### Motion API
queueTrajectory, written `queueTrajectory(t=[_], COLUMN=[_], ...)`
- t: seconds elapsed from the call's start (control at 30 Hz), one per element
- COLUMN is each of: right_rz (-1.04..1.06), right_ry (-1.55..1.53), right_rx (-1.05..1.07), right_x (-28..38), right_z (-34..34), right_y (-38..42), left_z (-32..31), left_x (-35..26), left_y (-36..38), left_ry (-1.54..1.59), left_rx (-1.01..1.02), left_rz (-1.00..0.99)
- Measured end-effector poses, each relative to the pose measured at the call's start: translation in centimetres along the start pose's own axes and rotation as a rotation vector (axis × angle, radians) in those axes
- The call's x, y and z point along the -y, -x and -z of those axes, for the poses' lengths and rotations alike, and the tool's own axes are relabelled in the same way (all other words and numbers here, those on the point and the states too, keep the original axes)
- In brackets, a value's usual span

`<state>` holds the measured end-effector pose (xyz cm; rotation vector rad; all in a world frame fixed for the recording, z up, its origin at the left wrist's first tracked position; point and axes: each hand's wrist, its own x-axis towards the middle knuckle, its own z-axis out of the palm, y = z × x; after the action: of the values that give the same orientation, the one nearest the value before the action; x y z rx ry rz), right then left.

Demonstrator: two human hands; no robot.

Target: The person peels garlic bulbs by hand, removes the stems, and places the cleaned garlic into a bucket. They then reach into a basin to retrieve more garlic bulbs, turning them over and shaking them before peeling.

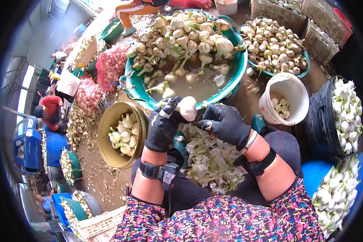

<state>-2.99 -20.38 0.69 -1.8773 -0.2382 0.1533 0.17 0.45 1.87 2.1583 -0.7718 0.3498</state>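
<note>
My left hand [163, 126], in a black glove, grips a white, peeled garlic bulb [186, 108] over the near rim of a green tub. Close by on the right, my right hand [226, 124], gloved too, has its fingers curled in a pinch. Whatever lies between those fingertips, if anything, is hidden. In the green tub [130, 82], unpeeled garlic bulbs [181, 38] are heaped at the far side, with several lying in murky water nearer me. Below my hands, a pile of garlic skins [209, 161] lies between my knees.
At left stands a yellowish bucket [105, 155] with cleaned bulbs inside. A white bucket [266, 109] holds a few pieces at right. Beyond it are a second heaped tub [272, 46], a black barrel of white bulbs [320, 117] and stacked crates [320, 42]. Other people work at far left.
</note>
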Motion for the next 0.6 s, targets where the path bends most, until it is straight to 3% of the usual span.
queueTrajectory(t=[0.07, 0.13, 0.2, 0.27, 0.3, 0.33, 0.4, 0.47, 0.5, 0.53, 0.57, 0.6], right_rz=[0.067, 0.134, 0.031, -0.008, -0.036, -0.065, -0.035, -0.001, 0.004, 0.005, 0.022, 0.041], right_ry=[0.126, 0.251, 0.071, 0.029, 0.021, 0.016, 0.015, 0.019, -0.007, 0.059, 0.098, 0.136], right_rx=[-0.013, -0.025, -0.046, -0.054, -0.039, -0.024, -0.048, 0.000, 0.018, 0.044, 0.032, 0.021], right_x=[-0.7, -1.0, -0.7, 0.0, 0.2, 0.3, -0.5, -0.6, -1.7, -1.2, -1.0, -0.8], right_z=[-0.4, -0.3, 0.1, 0.4, 0.5, 0.6, -0.2, -0.4, -0.9, -0.6, -0.4, -0.2], right_y=[0.2, 0.2, -0.1, -0.4, -0.6, -0.7, -1.1, -0.9, -1.0, -0.8, -0.6, -0.4], left_z=[2.1, 6.9, 13.6, 15.7, 15.7, 15.1, 10.9, 6.5, 3.9, 1.4, -0.5, -2.5], left_x=[0.2, 1.5, 4.2, 4.2, 3.6, 3.2, 2.2, 4.2, 5.0, 7.0, 7.5, 9.1], left_y=[0.0, -0.2, 0.4, 0.3, -0.7, -2.2, -4.7, -7.5, -8.5, -9.4, -10.7, -11.8], left_ry=[0.770, 0.370, -0.148, -0.298, -0.351, -0.376, -0.257, -0.158, -0.123, -0.150, -0.330, -0.405], left_rx=[-0.160, -0.373, -0.126, -0.116, -0.019, 0.088, 0.144, 0.358, 0.390, 0.459, 0.506, 0.584], left_rz=[0.489, 0.442, 0.346, 0.459, 0.332, 0.058, 0.242, 0.021, 0.063, 0.108, -0.081, -0.084])
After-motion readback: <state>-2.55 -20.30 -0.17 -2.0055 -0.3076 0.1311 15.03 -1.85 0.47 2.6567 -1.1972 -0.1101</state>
